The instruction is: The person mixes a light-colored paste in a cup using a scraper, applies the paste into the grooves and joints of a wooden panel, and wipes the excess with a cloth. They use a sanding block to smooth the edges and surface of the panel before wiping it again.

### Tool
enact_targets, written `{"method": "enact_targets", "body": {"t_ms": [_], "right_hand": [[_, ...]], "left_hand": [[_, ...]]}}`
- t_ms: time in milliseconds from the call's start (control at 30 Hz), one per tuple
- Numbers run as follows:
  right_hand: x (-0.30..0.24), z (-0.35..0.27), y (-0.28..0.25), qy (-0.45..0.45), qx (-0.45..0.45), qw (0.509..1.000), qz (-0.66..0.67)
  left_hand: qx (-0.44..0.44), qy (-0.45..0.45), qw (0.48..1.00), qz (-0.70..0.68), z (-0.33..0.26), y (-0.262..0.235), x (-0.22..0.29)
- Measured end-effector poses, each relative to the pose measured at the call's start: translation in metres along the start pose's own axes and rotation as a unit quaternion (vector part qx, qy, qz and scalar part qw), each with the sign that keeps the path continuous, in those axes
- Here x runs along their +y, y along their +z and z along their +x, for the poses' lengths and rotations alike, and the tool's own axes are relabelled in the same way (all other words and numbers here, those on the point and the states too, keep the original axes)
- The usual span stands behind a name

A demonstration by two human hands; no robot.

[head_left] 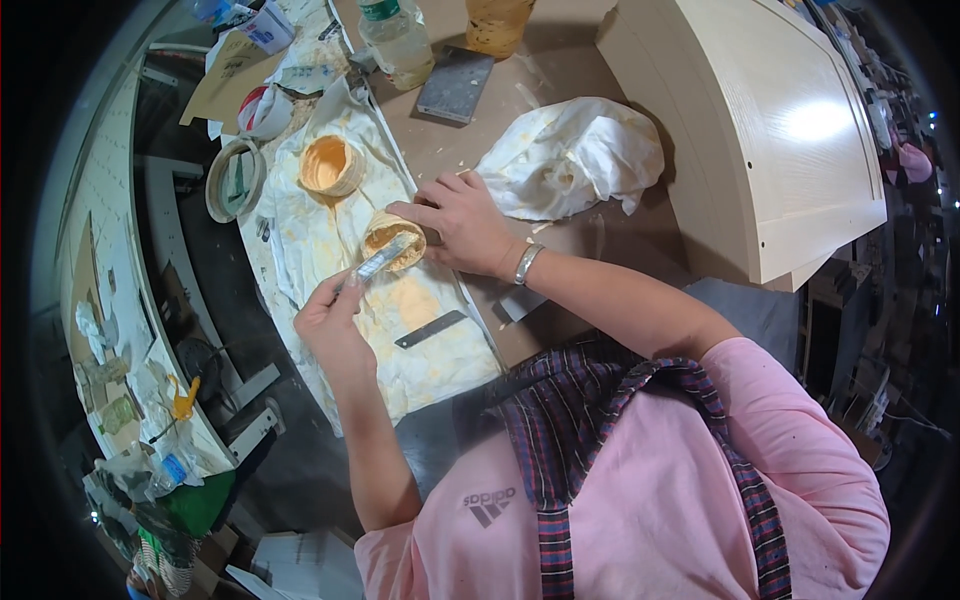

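Note:
My left hand [338,310] grips a narrow metal scraper [380,261], its far end inside a small round tub [372,236] smeared with yellow-orange paste. The fingers of my right hand [462,222] are closed around the tub's right side; their tips are partly hidden behind it. Just beyond stands a second round tub [330,166], coated with the same orange paste. Both tubs are on a paste-stained white cloth [300,235]. Nearer to me on this cloth are a smear of paste [416,300] and a flat dark scraper blade [430,329].
Right of my hands lies a crumpled white cloth [575,160]. A pale wooden cabinet piece [800,150] stands beyond it. Farther back are a dark flat block [456,85], a clear bottle [398,45] and an orange-stained container [497,22]. A round dish [212,187] sits left of the tubs.

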State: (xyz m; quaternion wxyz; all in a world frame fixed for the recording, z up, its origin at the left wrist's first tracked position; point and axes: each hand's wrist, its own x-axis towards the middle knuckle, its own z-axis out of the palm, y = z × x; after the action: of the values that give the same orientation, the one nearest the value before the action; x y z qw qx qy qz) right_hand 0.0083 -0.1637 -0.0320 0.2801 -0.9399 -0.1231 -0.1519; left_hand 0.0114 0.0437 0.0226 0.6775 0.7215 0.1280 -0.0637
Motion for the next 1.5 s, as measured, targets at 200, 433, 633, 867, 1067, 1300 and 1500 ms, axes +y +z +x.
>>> {"method": "enact_targets", "body": {"t_ms": [200,433,633,867,1067,1300,1500], "right_hand": [[-0.001,0.0,0.003,0.016,0.007,1.0,0.017],[0.001,0.001,0.007,0.044,0.043,0.995,0.076],[-0.023,-0.008,-0.032,0.059,0.121,0.965,0.224],[-0.044,-0.071,-0.136,0.019,0.02,0.965,0.261],[-0.034,-0.126,-0.267,-0.001,0.103,0.958,0.267],[0.021,-0.169,-0.374,0.134,0.267,0.938,0.179],[0.104,-0.209,-0.42,0.066,0.354,0.907,0.218]], "left_hand": [[-0.011,-0.051,0.995,-0.081,0.005,-0.022,-0.009],[-0.046,-0.139,0.916,-0.373,0.002,-0.032,-0.018],[-0.173,-0.127,0.855,-0.472,-0.008,-0.005,0.013],[-0.271,-0.106,0.82,-0.492,-0.042,0.056,0.065],[-0.387,-0.059,0.812,-0.433,-0.075,0.102,0.08],[-0.351,-0.03,0.865,-0.358,-0.124,0.157,0.086],[-0.294,0.024,0.897,-0.329,-0.154,0.2,0.093]]}}
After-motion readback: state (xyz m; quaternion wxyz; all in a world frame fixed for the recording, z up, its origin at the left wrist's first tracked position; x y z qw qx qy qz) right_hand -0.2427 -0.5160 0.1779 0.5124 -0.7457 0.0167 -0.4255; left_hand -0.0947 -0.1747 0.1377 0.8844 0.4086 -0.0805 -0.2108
